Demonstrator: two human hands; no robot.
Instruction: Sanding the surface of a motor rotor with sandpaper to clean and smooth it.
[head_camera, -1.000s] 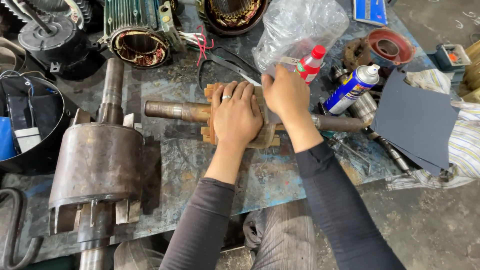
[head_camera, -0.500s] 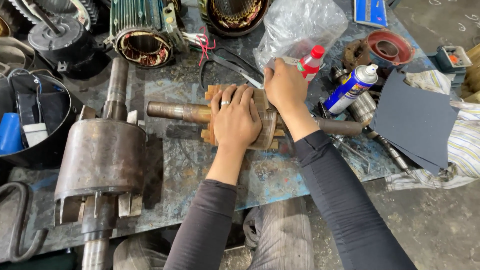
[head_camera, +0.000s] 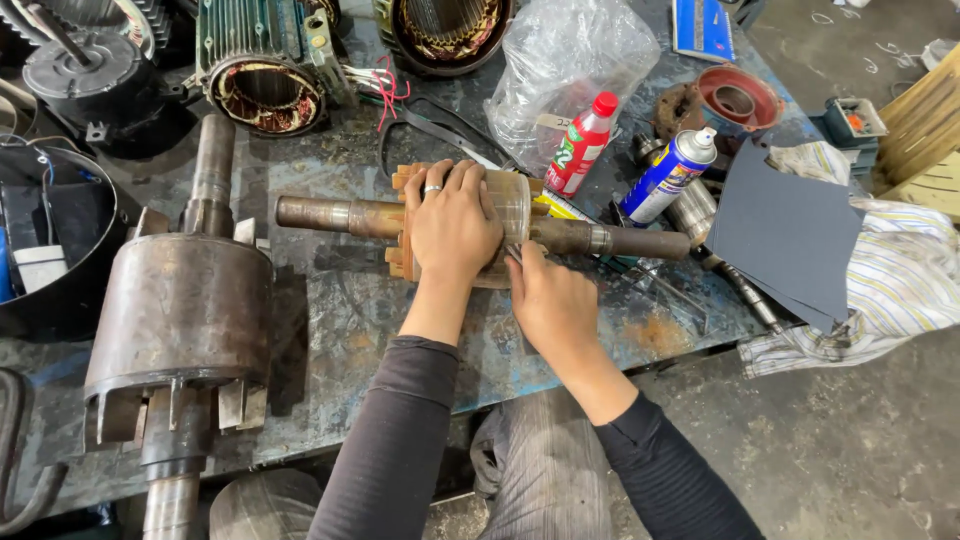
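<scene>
A small rusty motor rotor (head_camera: 512, 205) lies crosswise on the workbench (head_camera: 330, 330), its shaft (head_camera: 320, 213) sticking out to the left. My left hand (head_camera: 450, 228), with a ring on one finger, rests on top of the rotor and grips it. My right hand (head_camera: 552, 300) is at the rotor's near right side, beside the shaft. Its fingers pinch a small grey strip (head_camera: 514, 252), seemingly abrasive paper, against the rotor.
A large dark rotor (head_camera: 180, 310) lies lengthwise at the left. Behind are a stator housing (head_camera: 265, 90), a plastic bag (head_camera: 570, 70), a red-capped bottle (head_camera: 580, 148) and a blue spray can (head_camera: 668, 175). Dark abrasive sheets (head_camera: 785, 235) lie on a striped cloth (head_camera: 890, 280) at the right edge.
My right hand has come from the far top of the small rotor down to its near right side. My left hand has stayed on top of the rotor.
</scene>
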